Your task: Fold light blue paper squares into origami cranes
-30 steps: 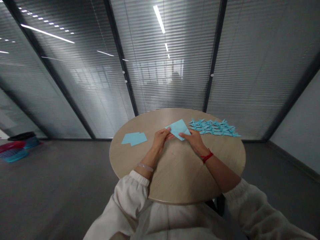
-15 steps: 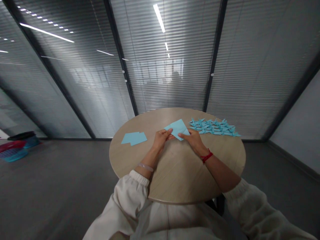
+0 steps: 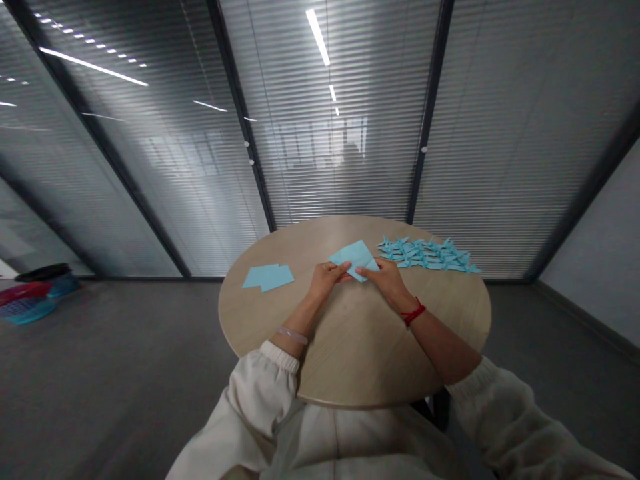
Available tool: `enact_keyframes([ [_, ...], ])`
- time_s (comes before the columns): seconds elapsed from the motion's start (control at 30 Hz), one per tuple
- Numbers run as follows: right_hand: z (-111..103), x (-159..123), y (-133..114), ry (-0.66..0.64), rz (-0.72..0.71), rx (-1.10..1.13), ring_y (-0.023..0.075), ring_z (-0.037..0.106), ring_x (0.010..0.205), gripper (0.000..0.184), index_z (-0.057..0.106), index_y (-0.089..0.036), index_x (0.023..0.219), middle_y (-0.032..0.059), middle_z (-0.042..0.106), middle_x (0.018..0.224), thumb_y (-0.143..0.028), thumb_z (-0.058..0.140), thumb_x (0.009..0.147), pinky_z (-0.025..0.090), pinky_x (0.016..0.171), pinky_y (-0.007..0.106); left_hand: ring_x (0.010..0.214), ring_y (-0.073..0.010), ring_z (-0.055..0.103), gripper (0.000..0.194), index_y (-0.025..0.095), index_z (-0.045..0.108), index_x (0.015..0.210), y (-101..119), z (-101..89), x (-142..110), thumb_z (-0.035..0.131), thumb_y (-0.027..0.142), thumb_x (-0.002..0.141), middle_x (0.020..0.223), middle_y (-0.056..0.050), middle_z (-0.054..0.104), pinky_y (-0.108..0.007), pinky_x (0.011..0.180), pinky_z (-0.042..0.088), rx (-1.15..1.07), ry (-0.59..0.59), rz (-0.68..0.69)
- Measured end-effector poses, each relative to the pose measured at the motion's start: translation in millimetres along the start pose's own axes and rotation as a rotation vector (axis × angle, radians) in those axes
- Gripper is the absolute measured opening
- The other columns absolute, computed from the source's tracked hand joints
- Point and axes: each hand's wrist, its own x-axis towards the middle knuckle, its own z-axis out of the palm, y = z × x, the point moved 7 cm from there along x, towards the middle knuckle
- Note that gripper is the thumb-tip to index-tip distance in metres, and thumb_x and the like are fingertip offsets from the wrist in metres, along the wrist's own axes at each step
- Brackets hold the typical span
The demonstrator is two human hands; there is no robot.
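Two hands, left hand (image 3: 324,280) and right hand (image 3: 391,280), grip blue paper (image 3: 356,256) between closed fingers; bare tabletop (image 3: 360,353) extends to the near edge.

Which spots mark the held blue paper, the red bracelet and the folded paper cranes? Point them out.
Blue paper (image 3: 361,253): head view, its upper middle.
Red bracelet (image 3: 413,313): head view, the band across the wrist.
Paper cranes (image 3: 428,255): head view, middle of the group.

Dim grey room, bright strip lights mirrored in glass, soft table shadows, wide-angle edges stretched
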Motion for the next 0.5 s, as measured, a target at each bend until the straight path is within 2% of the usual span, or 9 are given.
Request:
enact_keyframes([
  [0.13, 4.5, -1.1, -0.2, -0.049, -0.016, 0.035, 0.0192, 0.063, 0.072, 0.043, 0.074, -0.014, 0.090, 0.0053, 0.072, 0.083, -0.047, 0.078, 0.062, 0.046, 0.069, 0.030, 0.048, -0.0094, 0.049, 0.044, 0.015, 0.058, 0.046, 2.9, -5.6, 1.3, 0.080, 0.051, 0.059, 0.046, 0.003, 0.052, -0.022, 0.052, 0.041, 0.116, 0.043, 0.071],
  [0.3, 6.3, -2.6, -1.7, -0.080, -0.010, 0.050, 0.0187, 0.062, 0.073, 0.042, 0.074, -0.014, 0.089, 0.0052, 0.072, 0.084, -0.046, 0.078, 0.063, 0.046, 0.070, 0.030, 0.046, -0.0092, 0.045, 0.048, 0.015, 0.058, 0.046, -0.6, -13.2, 7.6, 0.077, 0.056, 0.059, 0.044, 0.002, 0.050, -0.022, 0.048, 0.034, 0.216, 0.085, 0.090],
  [0.5, 5.2, -2.3, 1.0, -0.090, 0.027, 0.038, 0.0184, 0.061, 0.069, 0.043, 0.074, -0.013, 0.085, 0.0046, 0.071, 0.079, -0.050, 0.077, 0.062, 0.045, 0.066, 0.029, 0.050, -0.0106, 0.048, 0.046, 0.015, 0.059, 0.048, 2.7, -12.0, 6.8, 0.078, 0.055, 0.058, 0.047, 0.002, 0.052, -0.023, 0.053, 0.039, 0.182, 0.086, 0.092],
])
